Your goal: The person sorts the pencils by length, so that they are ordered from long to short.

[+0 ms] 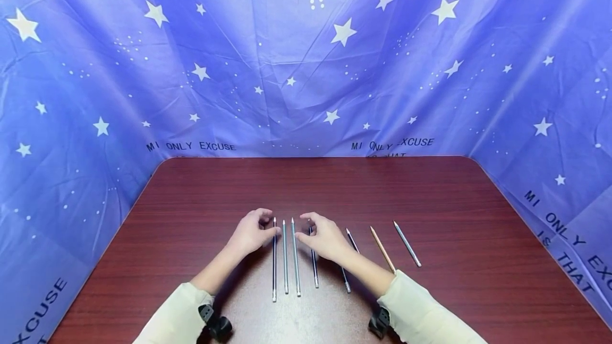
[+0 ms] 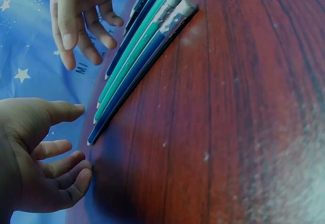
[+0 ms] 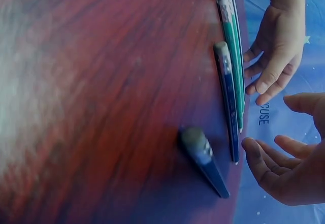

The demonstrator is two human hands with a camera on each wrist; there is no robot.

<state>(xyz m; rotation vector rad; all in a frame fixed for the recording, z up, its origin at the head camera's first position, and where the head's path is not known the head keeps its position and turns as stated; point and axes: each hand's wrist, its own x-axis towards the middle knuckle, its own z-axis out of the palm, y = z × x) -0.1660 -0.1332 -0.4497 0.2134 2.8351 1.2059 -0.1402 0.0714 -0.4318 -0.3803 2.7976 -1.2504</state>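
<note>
Several long pencils with eraser ends lie on the table, points away from the person. My left hand (image 1: 252, 231) hovers around the upper part of the leftmost dark blue pencil (image 1: 274, 264), thumb overlapping it in the head view. Beside that pencil lie two green pencils (image 1: 286, 261), close to parallel. My right hand (image 1: 327, 239) is over another dark blue pencil (image 1: 315, 269), its thumb pointing left toward the greens. In the left wrist view the left hand (image 2: 35, 158) has loosely bent fingers and holds nothing. The right hand (image 3: 294, 168) is likewise relaxed and unfilled.
A dark pencil (image 1: 346, 280) and another dark one (image 1: 352, 240) are partly hidden by the right forearm. Farther right lie a tan pencil (image 1: 381, 248) and a blue-green pencil (image 1: 407, 244), both slanted. The brown table (image 1: 191, 190) meets a starry blue cloth (image 1: 268, 68) behind.
</note>
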